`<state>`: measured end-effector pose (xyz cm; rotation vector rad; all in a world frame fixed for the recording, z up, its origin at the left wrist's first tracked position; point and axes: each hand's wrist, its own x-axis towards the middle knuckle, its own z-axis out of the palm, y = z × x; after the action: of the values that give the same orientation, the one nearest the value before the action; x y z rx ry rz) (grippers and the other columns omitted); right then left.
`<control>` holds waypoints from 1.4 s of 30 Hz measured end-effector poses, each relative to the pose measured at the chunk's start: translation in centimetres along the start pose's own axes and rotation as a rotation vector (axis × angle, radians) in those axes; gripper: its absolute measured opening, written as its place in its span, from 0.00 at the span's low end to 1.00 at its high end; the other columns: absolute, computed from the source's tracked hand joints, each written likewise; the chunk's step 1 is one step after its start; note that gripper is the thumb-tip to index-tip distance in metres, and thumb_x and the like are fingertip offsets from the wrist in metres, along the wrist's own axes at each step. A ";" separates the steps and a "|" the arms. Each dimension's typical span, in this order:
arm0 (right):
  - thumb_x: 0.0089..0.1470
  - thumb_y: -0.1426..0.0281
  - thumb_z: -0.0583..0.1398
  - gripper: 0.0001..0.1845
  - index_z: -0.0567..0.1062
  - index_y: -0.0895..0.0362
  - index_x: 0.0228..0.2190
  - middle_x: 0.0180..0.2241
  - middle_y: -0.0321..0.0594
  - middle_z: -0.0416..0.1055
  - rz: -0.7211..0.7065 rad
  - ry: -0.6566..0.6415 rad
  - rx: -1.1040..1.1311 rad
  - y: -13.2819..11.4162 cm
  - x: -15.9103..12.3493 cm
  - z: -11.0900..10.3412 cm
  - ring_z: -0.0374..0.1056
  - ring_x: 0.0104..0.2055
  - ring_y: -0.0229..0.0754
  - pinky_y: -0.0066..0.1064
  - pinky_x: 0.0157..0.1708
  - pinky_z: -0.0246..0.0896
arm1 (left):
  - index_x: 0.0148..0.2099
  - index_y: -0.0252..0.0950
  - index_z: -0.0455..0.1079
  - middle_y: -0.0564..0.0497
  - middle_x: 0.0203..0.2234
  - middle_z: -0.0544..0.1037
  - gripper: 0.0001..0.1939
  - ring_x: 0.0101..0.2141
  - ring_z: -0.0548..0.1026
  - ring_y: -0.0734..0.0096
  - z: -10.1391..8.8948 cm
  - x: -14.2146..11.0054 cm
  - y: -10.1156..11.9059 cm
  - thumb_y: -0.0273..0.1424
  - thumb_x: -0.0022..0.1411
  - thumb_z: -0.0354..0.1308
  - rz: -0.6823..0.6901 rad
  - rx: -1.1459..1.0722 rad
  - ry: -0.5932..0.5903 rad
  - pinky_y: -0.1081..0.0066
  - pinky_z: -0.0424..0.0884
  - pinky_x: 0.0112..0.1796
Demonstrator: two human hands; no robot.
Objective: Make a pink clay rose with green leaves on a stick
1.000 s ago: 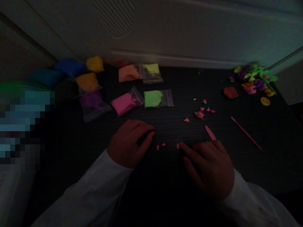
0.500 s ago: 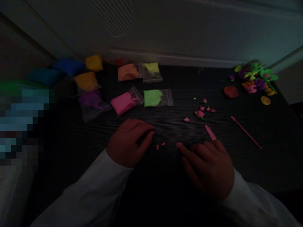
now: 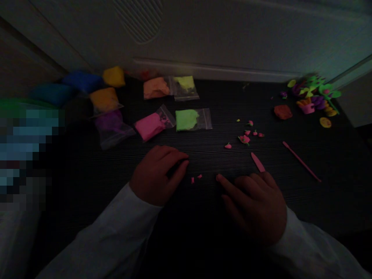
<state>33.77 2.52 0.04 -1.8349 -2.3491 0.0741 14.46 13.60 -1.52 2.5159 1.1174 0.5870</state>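
Observation:
My right hand [image 3: 257,201] has its index finger stretched out, its tip pressing a tiny piece of pink clay [image 3: 217,177] on the dark tabletop. Its other fingers are curled. The blade of a pink modelling knife [image 3: 257,162] sticks out beyond them, while its handle end is hidden by the hand. My left hand [image 3: 158,174] rests on the table, thumb and index tips slightly apart, with nothing visible between them. Two small pink clay scraps [image 3: 196,178] lie between my hands. Beyond my right hand are a small pink clay flower [image 3: 244,139] and several pink buds with green bits.
Bags of pink clay [image 3: 149,126], green clay [image 3: 186,120] and other colours lie at the back left. At right are a thin pink tool [image 3: 301,161], a reddish-brown lump [image 3: 283,112] and a cluster of colourful clay figures [image 3: 315,95]. A pale panel stands behind.
My right index fingertip has moved slightly onto the tiny pink piece, covering more of it. My left hand stays in place; the whole view has shifted a little.

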 end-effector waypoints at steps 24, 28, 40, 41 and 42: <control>0.48 0.64 0.52 0.20 0.65 0.51 0.45 0.25 0.36 0.65 -0.029 -0.013 -0.017 0.1 -0.1 -0.2 0.55 0.27 0.36 0.34 0.31 0.47 | 0.37 0.35 0.68 0.50 0.32 0.70 0.10 0.35 0.67 0.72 -0.1 0.0 0.1 0.30 0.51 0.50 -0.006 -0.012 -0.003 0.70 0.65 0.37; 0.48 0.64 0.52 0.19 0.65 0.50 0.44 0.25 0.35 0.65 -0.003 -0.019 -0.022 0.0 -0.1 -0.2 0.55 0.27 0.36 0.35 0.31 0.47 | 0.37 0.35 0.68 0.49 0.32 0.71 0.10 0.35 0.67 0.72 -0.1 0.0 0.1 0.30 0.51 0.50 -0.001 -0.008 -0.006 0.70 0.65 0.37; 0.47 0.65 0.53 0.19 0.67 0.52 0.43 0.24 0.36 0.65 -0.017 0.007 0.007 0.0 0.0 -0.2 0.55 0.27 0.36 0.34 0.31 0.47 | 0.36 0.35 0.68 0.49 0.31 0.71 0.10 0.34 0.67 0.72 -0.1 0.0 0.1 0.30 0.51 0.50 -0.010 0.000 -0.002 0.70 0.65 0.37; 0.47 0.65 0.53 0.19 0.66 0.52 0.43 0.24 0.36 0.65 -0.014 0.012 0.011 0.0 0.0 -0.2 0.55 0.27 0.36 0.34 0.31 0.48 | 0.37 0.35 0.68 0.50 0.31 0.71 0.10 0.34 0.67 0.72 -0.1 0.0 0.1 0.30 0.51 0.50 -0.012 -0.001 -0.007 0.70 0.65 0.37; 0.47 0.65 0.53 0.19 0.66 0.52 0.44 0.24 0.36 0.65 -0.011 0.016 0.014 0.0 0.0 -0.2 0.55 0.27 0.36 0.34 0.31 0.48 | 0.37 0.35 0.68 0.50 0.31 0.71 0.10 0.34 0.67 0.72 -0.1 0.0 0.1 0.30 0.51 0.50 -0.012 -0.002 -0.009 0.70 0.65 0.37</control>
<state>33.84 2.55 0.26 -1.8090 -2.3418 0.0740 14.51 13.55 -1.37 2.5059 1.1270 0.5734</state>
